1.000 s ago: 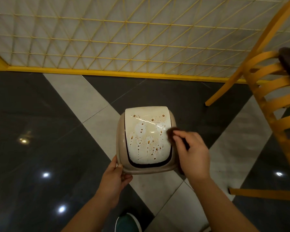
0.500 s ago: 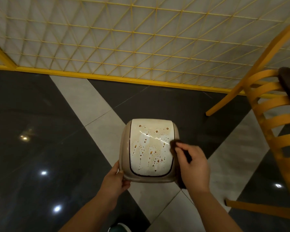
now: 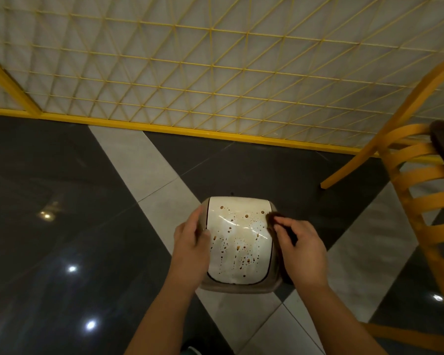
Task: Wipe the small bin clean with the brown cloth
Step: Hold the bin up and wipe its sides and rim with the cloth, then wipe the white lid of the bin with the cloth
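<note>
A small beige plastic bin point(image 3: 241, 284) with a glossy cream swing lid point(image 3: 237, 242), spattered with brown drops, stands on the tiled floor point(image 3: 139, 160) between my hands. My left hand point(image 3: 191, 248) grips its left edge, thumb on the lid's rim. My right hand point(image 3: 301, 248) pinches a dark brown cloth point(image 3: 273, 217) at the lid's far right corner. The bin looks light and slick, likely to slide, so bracing its rim seems wise; the lid probably swings under pressure.

One head-worn camera looks steeply down, close above the small bin point(image 3: 237, 242).
</note>
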The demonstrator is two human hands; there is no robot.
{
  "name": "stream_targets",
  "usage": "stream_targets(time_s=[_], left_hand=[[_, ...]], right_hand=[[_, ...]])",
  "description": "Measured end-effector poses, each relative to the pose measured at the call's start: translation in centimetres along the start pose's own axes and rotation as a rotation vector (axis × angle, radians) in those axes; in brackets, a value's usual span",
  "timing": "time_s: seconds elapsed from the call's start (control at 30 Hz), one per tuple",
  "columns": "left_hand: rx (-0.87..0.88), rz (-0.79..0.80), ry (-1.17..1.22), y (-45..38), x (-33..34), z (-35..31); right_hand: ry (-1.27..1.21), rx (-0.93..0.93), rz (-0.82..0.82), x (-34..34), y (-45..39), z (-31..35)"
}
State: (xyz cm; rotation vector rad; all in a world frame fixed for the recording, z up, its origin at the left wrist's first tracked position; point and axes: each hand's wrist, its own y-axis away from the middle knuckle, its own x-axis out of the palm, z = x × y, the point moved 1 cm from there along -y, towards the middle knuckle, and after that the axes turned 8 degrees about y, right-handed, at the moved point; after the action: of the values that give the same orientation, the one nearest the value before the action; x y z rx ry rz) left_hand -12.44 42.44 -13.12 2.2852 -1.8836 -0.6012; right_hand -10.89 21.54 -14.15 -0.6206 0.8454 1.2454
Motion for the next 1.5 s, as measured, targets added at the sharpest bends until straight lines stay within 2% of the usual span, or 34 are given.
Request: stream_targets(time_s=[0.2, 0.37, 0.47, 0.57, 0.77, 0.9, 1.1, 1.13, 1.27, 1.33, 1.5], left_hand=[[0.011, 0.039, -0.004, -1.8, 0.3, 0.5], [-0.052, -0.031, -0.018, -2.0, 0.5, 0.6], [-0.066, -0.026, -0.023, -2.1, 0.6, 0.6], [-0.052, -0.004, -0.027, -2.1, 0.7, 0.6], [-0.052, 0.0, -0.009, -2.4, 0.6, 1.1], [-0.061, 0.02, 0.021, -2.4, 0.7, 1.2], [-0.09, 0.035, 0.052, -2.8, 0.2, 1.1], [-0.086, 0.046, 0.051, -2.8, 0.3, 1.0], [-0.09, 0.066, 0.019, -3.0, 0.6, 0.6], [-0.106, 0.039, 0.018, -3.1, 0.4, 0.4], [-0.138, -0.041, 0.096, -3.1, 0.1, -0.6]], right_hand=[[0.044, -0.01, -0.08, -0.2, -1.5, 0.9], [0.14, -0.142, -0.07, 0.6, -1.3, 2.1], [0.003, 0.036, -0.07, 0.0, -1.8, 0.4], [-0.01, 0.149, -0.08, -0.1, -2.9, -0.3], [0.072, -0.058, -0.113, 0.5, -2.1, 0.9], [-0.005, 0.068, -0.103, 0.3, -3.0, -0.5], [-0.014, -0.055, -0.129, 1.1, -3.1, 1.6], [-0.066, -0.003, -0.103, 0.8, -3.6, 1.2], [-0.369, 0.399, 0.123, 0.6, -5.6, -0.5], [-0.421, 0.458, 0.156, 1.1, -4.4, -0.9], [-0.465, 0.508, 0.096, 1.4, 2.0, -1.7]])
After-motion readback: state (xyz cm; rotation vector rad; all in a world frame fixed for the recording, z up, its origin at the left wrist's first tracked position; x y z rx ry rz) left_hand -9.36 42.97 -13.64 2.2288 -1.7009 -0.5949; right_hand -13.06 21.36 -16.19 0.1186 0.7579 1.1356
